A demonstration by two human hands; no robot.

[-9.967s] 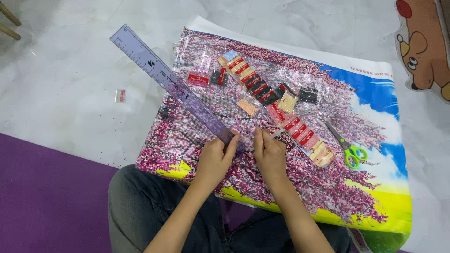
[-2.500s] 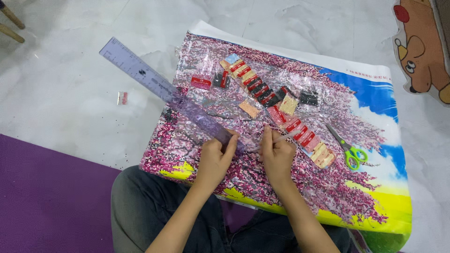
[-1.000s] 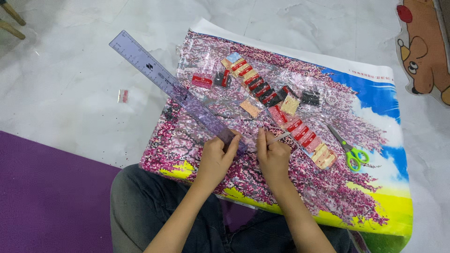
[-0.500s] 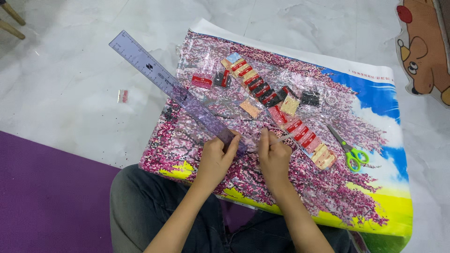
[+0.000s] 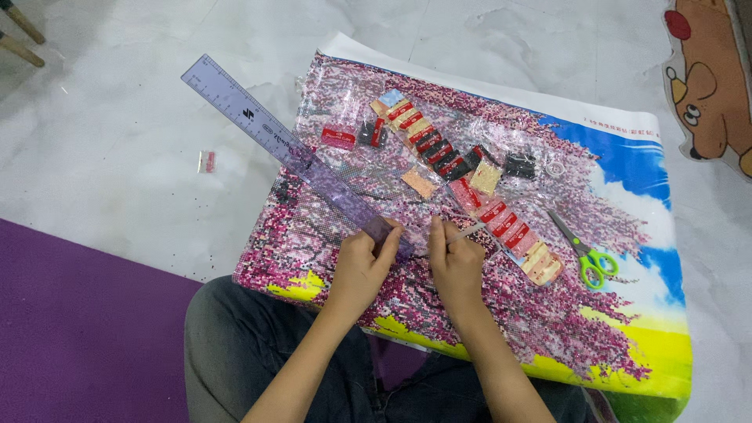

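A diamond-painting canvas with pink blossom trees, blue sky and yellow ground lies across my lap and the floor. My left hand presses down the near end of a long clear purple ruler that slants up to the left over the canvas. My right hand pinches a thin white pen-like tool with its tip on the canvas just right of the ruler's end. A row of small bead packets in red, black and beige runs diagonally across the canvas.
Green-handled scissors lie on the canvas to the right of the packets. A small red packet rests on the white marble floor at left. A purple mat covers the lower left. A cartoon bear cut-out lies at top right.
Hardly anything has moved over the last second. The ruler's far end sits slightly lower and more to the right than 2.5 s ago; both hands stay at its near end.
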